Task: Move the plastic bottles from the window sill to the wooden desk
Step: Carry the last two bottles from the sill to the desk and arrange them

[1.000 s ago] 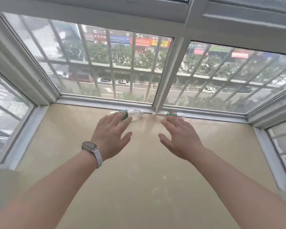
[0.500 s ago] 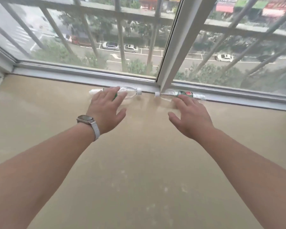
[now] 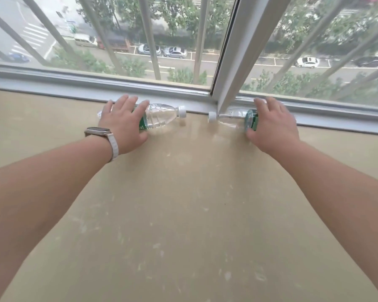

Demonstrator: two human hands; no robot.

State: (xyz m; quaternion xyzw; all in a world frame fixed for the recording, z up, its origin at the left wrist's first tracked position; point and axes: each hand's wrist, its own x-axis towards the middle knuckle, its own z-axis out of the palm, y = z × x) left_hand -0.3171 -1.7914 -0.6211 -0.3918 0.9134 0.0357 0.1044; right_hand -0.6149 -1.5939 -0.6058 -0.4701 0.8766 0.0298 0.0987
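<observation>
- The sill (image 3: 183,225) is a broad beige slab, bare and scuffed in the near part, so both forearms can stretch straight over it to the far edge, where the task's things lie.
- A watch (image 3: 97,130) sits on the left wrist, clear of the grasp.
- The left hand (image 3: 123,123) lies palm-down over the left bottle (image 3: 159,115), fingers spread across its green label and far side, thumb on the near side at the sill. It cups the body but I cannot tell whether it has closed tight yet.
- The right hand (image 3: 273,125) covers the right bottle (image 3: 234,118) the same way, over the label and the base end, thumb low on the near side; the squeeze is likewise unclear.
- Both bottles lie on their sides, clear, white caps pointing toward each other with a gap between them. Each is taken at the wide middle, probably because that gives the surest hold on a round thing that may roll.
- They rest against the window frame (image 3: 162,90), which likely stopped them rolling; the fingers must therefore reach over the top instead of behind.
- One hand to each suggests both will be lifted together; neither is raised yet, and the desk is out of view.
- Beyond the glass are bars, trees and parked cars.
</observation>
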